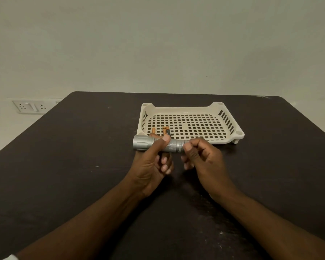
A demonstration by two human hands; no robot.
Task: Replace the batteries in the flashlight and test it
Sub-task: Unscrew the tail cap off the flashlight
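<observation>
A silver flashlight (174, 146) lies level above the dark table, its wide head pointing left. My left hand (152, 162) grips its body from below, thumb on top. My right hand (201, 156) pinches the tail end of the flashlight between thumb and fingers; the tail cap is hidden by them. Behind the flashlight, several orange-and-black batteries (165, 130) lie in the front left part of a cream perforated tray (223, 141), partly hidden by the flashlight and my left fingers.
The dark table (73, 166) spreads wide around my hands, with its far edge close behind the tray. A white wall socket plate (29, 106) sits on the wall at the far left.
</observation>
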